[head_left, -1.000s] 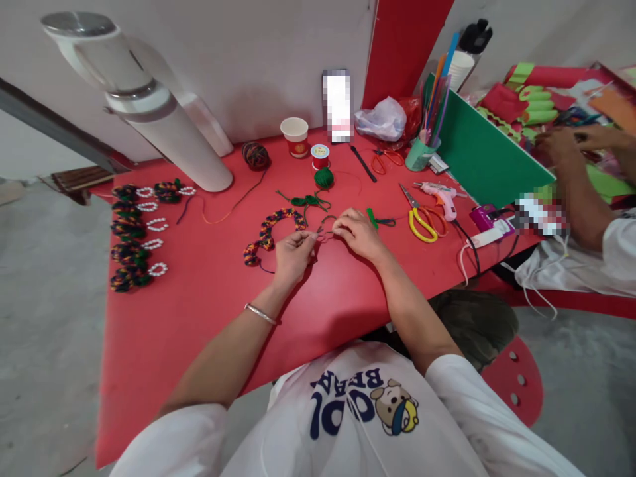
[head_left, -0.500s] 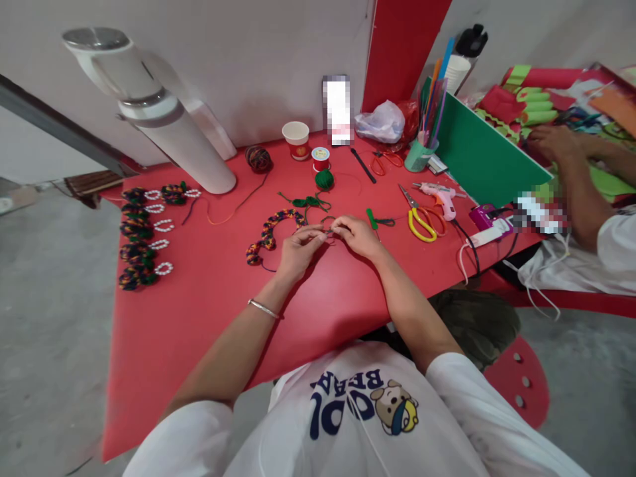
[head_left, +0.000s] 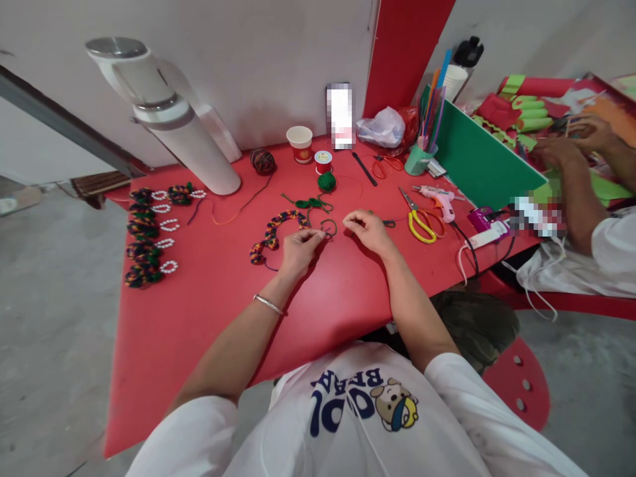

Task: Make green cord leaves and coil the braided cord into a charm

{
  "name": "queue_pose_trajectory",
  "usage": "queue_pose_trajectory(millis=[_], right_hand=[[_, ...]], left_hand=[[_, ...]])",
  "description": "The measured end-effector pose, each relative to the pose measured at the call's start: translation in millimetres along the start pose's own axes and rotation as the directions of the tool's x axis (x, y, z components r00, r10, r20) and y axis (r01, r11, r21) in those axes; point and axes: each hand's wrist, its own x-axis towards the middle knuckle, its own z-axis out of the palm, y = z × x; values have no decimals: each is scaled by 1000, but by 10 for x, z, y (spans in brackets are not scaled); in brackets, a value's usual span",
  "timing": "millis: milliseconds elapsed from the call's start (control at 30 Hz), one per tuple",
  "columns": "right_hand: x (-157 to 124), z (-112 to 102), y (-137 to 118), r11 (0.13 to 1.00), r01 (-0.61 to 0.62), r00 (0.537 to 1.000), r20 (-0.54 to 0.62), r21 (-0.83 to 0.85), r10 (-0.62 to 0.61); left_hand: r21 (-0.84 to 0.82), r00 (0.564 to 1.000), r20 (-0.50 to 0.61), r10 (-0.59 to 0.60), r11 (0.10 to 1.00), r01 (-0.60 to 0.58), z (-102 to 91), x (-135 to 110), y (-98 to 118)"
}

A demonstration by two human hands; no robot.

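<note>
My left hand [head_left: 299, 252] pinches the end of some dark yarn [head_left: 328, 232] between thumb and fingertips, just above the table. A multicoloured crocheted strip [head_left: 271, 230] curves on the tabletop beside that hand, a thin dark tail running from its lower end. My right hand [head_left: 368, 232] is a short way to the right, apart from the left, its thumb and fingers pinched together; whatever they hold is too small to make out. Beyond the hands lies a looped piece of green yarn [head_left: 307, 203]. A dark green yarn loop [head_left: 389, 224] is partly hidden behind my right hand.
On the red table [head_left: 199, 331] are a green yarn ball [head_left: 326, 181], a multicoloured yarn ball [head_left: 262, 161], yellow-handled scissors [head_left: 421, 226], a pink glue gun [head_left: 444, 203] and a white tumbler [head_left: 203, 146]. Crocheted pieces with bead loops [head_left: 142, 228] line the left. A co-worker's hands [head_left: 571, 142] work beyond the green divider [head_left: 487, 149].
My right hand has drawn away rightward from the left, opening a gap between them. My left hand keeps its pinch on the yarn. The co-worker's hands have shifted.
</note>
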Motion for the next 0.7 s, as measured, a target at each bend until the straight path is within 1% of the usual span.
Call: queue_pose_trajectory(millis=[100, 167, 267, 367, 433, 500, 533, 600, 667, 700], right_hand=[[-52, 57, -25, 993, 19, 999, 28, -113, -16], [-76, 136, -37, 985, 45, 998, 43, -168, -39], [-76, 229, -39, 975, 93, 994, 80, -200, -78], [-67, 212, -30, 973, 68, 996, 63, -220, -56], [-86, 129, -18, 969, 27, 999, 42, -245, -18], [-142, -3, 1, 954, -18, 1000, 17, -299, 24], [-188, -85, 12, 941, -49, 999, -21, -335, 45], [-328, -284, 32, 912, -145, 985, -145, -383, 96], [-547, -529, 37, 862, -280, 935, -324, -423, 145], [-690, -668, 32, 810, -366, 898, -402, -458, 178]], left_hand=[[-57, 998, -24, -50, 997, 49, 31, -21, 30], [-68, 999, -20, -47, 997, 46, 44, -27, 40], [-68, 1000, -18, -25, 997, 24, 49, -28, 47], [-69, 999, -41, -33, 997, 30, 49, -34, 60], [-65, 998, -47, -43, 997, 40, 52, -46, 78], [-62, 997, -47, -53, 997, 50, 58, -64, 102], [-62, 997, -46, -60, 996, 57, 61, -74, 114], [-67, 997, -39, -68, 996, 66, 65, -90, 133], [-72, 997, -29, -69, 995, 67, 61, -99, 141], [-76, 997, -19, -68, 995, 67, 57, -100, 138]])
